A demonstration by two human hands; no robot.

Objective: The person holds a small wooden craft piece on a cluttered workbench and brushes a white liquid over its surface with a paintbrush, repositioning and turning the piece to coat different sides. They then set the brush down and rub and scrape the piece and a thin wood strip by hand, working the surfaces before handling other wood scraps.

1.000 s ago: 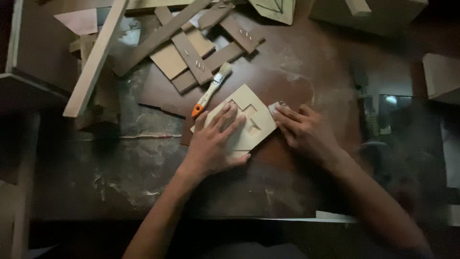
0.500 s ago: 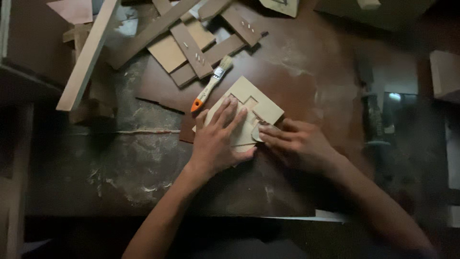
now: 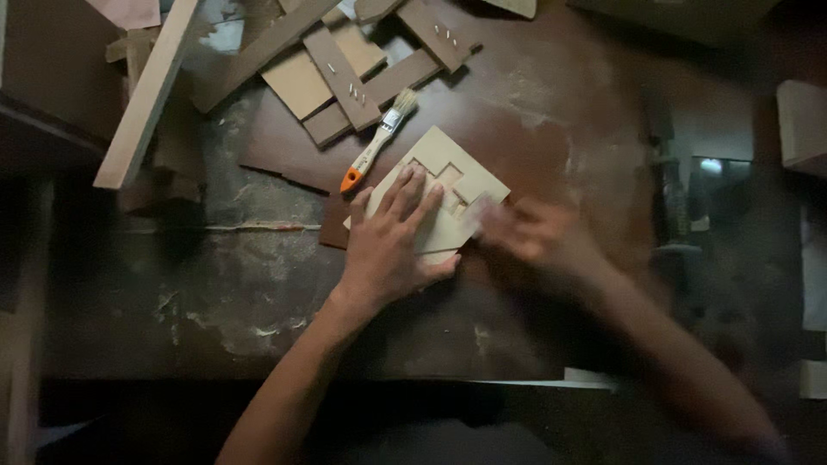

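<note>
My left hand (image 3: 392,245) lies open and flat, pinning a pale cut-out wooden panel (image 3: 444,194) to the workbench (image 3: 258,284) beside an orange-handled brush (image 3: 372,146). My right hand (image 3: 538,237) is blurred at the panel's edge — grip unclear. Firm, even downward pressure stops it sliding.

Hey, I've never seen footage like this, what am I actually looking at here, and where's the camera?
The camera sits on a person's head and looks down at a dark, stained workbench. No machine here, just two bare hands. The left hand lies flat on a pale wooden panel with stepped cut-outs, pressing it down. The right hand is blurred with motion at the panel's right edge; whether it holds anything cannot be told. Beside the panel lies a small brush with an orange handle. Behind it are loose wood offcuts and a long pale plank.
</note>
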